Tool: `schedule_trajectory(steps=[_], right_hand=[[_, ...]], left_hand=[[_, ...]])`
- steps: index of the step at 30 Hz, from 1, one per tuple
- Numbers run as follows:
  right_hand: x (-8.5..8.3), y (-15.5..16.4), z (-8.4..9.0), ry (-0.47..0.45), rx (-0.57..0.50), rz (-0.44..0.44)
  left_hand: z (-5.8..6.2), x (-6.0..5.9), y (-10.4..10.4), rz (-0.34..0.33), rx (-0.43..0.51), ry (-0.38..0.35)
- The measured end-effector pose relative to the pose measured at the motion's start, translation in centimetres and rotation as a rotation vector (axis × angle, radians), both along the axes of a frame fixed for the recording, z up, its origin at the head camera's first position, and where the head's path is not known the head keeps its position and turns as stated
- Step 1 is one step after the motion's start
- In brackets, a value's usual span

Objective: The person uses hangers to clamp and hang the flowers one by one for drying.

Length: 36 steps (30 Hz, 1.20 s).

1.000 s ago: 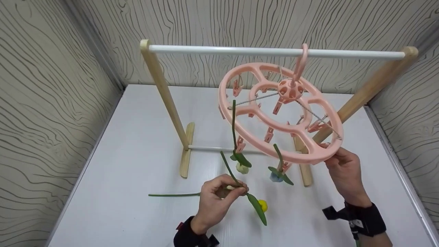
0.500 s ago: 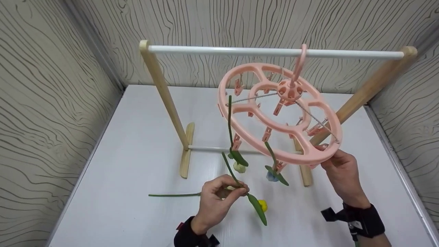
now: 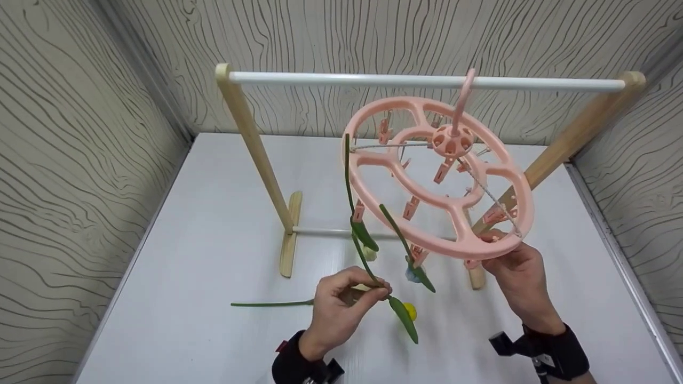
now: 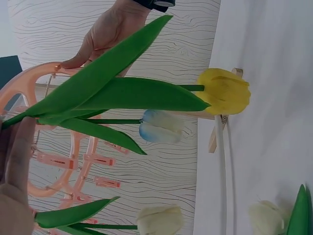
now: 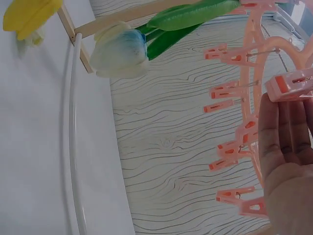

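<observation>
Two artificial tulips hang head-down from clips on the pink peg hanger (image 3: pixel 437 176), a white tulip (image 3: pixel 369 253) under its left rim and a blue tulip (image 3: pixel 412 274) just right of that one. The hanger's hook sits over the white rail (image 3: pixel 373 80) of a wooden rack on the bench (image 3: pixel 213 224), and the ring is tilted, its near edge low. Right hand (image 3: pixel 515 277) grips that near rim, fingers curled round it beside a clip. Left hand (image 3: pixel 341 312) is below the hanger's left side, pinching the green stem of a yellow tulip (image 3: pixel 410 311) between thumb and fingertips; the flower hangs low to the right of this hand. A loose green stem (image 3: pixel 269 304) lies on the bench left of that hand.
</observation>
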State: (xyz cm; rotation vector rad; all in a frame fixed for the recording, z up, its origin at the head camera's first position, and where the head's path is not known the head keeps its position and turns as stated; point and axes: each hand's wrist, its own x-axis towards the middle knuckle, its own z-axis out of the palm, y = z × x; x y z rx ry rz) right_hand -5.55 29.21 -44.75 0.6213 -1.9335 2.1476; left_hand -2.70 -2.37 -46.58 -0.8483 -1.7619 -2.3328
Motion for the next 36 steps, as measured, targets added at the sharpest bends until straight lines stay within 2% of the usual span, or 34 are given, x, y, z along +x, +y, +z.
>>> schedule_trajectory(steps=[7, 14, 19, 24, 29, 36], right_hand=[[1.0, -1.7, 0.4, -0.019, 0.018, -0.034], [1.6, -3.3, 0.4, 0.018, 0.029, -0.070], [1.9, -4.3, 0.0, 0.059, -0.021, -0.084], [1.8, -5.2, -0.6, 0.131, -0.104, -0.031], [2.1, -5.8, -0.6, 0.125, -0.126, -0.032], [2.3, -6.5, -0.6, 0.115, -0.181, -0.058]], left_hand=[[0.9, -0.3, 0.3, 0.021, -0.027, 0.031], [1.9, -0.4, 0.8, 0.018, -0.044, 0.066], [2.7, -0.6, 1.4, 0.032, -0.044, 0.097], [3.2, -0.7, 2.1, 0.031, -0.040, 0.138], [3.4, -1.0, 2.7, 0.036, -0.050, 0.185], [3.1, -1.6, 3.6, 0.087, -0.079, 0.211]])
